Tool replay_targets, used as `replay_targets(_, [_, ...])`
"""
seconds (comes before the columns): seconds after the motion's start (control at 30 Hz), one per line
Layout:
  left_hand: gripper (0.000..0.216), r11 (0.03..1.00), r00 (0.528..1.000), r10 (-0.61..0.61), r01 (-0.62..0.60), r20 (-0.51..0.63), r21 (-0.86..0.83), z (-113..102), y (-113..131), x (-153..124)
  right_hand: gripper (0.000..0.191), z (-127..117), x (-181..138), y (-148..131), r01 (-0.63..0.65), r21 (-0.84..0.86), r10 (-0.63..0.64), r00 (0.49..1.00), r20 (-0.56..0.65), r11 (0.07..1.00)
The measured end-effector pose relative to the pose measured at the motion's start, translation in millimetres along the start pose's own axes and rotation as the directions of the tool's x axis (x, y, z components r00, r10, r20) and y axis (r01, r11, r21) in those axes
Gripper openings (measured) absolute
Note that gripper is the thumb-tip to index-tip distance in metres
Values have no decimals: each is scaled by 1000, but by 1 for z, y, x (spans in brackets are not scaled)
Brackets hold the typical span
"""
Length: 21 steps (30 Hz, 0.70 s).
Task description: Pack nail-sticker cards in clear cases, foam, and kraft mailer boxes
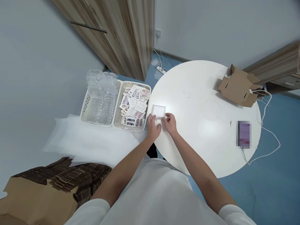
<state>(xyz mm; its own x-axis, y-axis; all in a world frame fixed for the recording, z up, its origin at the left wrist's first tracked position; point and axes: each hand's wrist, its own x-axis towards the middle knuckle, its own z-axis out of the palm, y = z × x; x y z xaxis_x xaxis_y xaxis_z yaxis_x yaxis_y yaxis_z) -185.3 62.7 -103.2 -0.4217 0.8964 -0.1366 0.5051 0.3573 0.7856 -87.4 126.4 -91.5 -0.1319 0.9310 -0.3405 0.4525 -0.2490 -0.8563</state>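
A small, square packet of white translucent foam sheet [158, 111] lies near the left edge of the round white table [197, 93]. What may be inside it cannot be made out. My left hand [154, 128] rests at its near left corner, thumb and fingers apart, fingertips touching the edge. At the near right corner, my right hand [170, 124] has its thumb and fingers closed on the foam. Just left of my hands stands a cream basket [116, 120] full of press-on nail cards [134, 106].
Another basket [83, 107] holds stacked clear plastic boxes [100, 106]. White foam sheets [93, 140] lie in front, near folded brown cartons [77, 178]. An open cardboard box [240, 86], a pixelated purple object [244, 134] and a white cable [269, 154] are at the right.
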Motion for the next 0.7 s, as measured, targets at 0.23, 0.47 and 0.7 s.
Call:
replay_targets(0.23, [56,999,999,34,-34,7,21,4,4,-25,34,-25,-35,12,19,-18,-19,1000,-9,1000])
replay_targets(0.47, [44,993,995,98,-97,-21,70,7,9,-80,34,-67,-83,46,7,-28,-6,998,55,1000])
replay_targets(0.7, [31,998,1000,5,-3,-29,63,-4,15,-140,30,-94,-121,73,49,46,-57,982,182,998])
